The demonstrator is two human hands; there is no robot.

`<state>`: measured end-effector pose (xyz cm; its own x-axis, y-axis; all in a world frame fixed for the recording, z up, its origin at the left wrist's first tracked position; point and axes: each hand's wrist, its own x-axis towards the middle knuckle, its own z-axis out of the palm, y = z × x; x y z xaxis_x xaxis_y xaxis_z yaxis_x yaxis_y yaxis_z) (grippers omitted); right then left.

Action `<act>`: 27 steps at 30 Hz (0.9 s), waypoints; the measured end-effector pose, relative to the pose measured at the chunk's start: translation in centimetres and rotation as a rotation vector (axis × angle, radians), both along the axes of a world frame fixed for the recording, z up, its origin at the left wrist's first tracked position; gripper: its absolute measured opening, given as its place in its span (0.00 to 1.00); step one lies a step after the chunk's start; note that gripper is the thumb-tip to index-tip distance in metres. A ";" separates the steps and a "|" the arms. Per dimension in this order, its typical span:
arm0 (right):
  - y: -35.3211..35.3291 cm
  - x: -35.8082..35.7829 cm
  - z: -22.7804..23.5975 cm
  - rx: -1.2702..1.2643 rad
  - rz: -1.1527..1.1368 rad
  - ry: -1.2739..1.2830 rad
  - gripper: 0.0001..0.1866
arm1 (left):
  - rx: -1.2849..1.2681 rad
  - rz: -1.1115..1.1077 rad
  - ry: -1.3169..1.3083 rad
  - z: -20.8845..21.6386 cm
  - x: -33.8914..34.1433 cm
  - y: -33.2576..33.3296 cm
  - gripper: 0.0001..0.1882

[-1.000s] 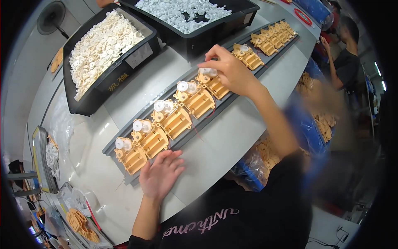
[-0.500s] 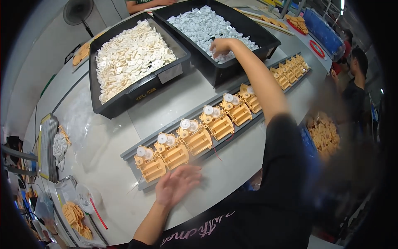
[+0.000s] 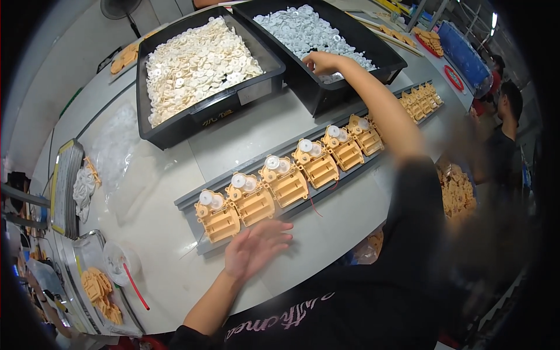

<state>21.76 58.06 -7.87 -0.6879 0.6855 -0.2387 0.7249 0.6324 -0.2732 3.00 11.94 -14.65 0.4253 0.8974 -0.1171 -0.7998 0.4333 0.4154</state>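
My right hand (image 3: 322, 63) reaches over the near wall of a black bin (image 3: 318, 96) heaped with pale bluish-white plastic gears (image 3: 309, 32). Its fingers are curled downward at the bin's near left corner, and whatever they may hold is too small to make out. My left hand (image 3: 258, 248) hovers with spread fingers just in front of a grey rail (image 3: 189, 219), holding nothing. Along that rail sits a row of orange plastic housings (image 3: 289, 189). Those nearest me carry white gears (image 3: 272, 163) at their far ends; my right forearm hides part of the row.
A second black bin (image 3: 175, 131) of cream gears (image 3: 198, 61) stands at the left. Thin red wires (image 3: 315, 208) stick out beside the housings. A clear tub (image 3: 119, 262) and loose orange parts (image 3: 100, 291) lie at the lower left. A person (image 3: 508, 116) is at the far right.
The view has shifted, so the bins and rail appear further right and slightly higher. My right hand stays at the gear bin's near side; my left stays spread before the rail.
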 end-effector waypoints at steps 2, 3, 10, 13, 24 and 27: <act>-0.2 -0.2 0.0 0.023 0.019 0.002 0.13 | -0.001 0.003 0.006 0.0 0.0 -0.1 0.31; -0.2 -0.2 0.0 0.044 0.006 -0.008 0.12 | 0.000 0.006 0.006 0.0 0.0 -0.2 0.31; -0.1 2.5 0.9 0.179 -0.072 -0.036 0.11 | -0.032 0.003 0.029 0.3 0.1 0.0 0.31; -0.6 3.5 1.7 0.303 -0.112 0.517 0.10 | -0.018 0.014 0.025 0.5 0.3 0.1 0.30; -9.2 8.9 3.1 0.036 -0.286 0.922 0.11 | -0.010 0.028 -0.016 0.1 0.3 0.1 0.30; -9.6 8.5 4.6 0.060 -0.125 0.758 0.12 | 0.002 0.036 0.006 -0.3 0.1 0.0 0.30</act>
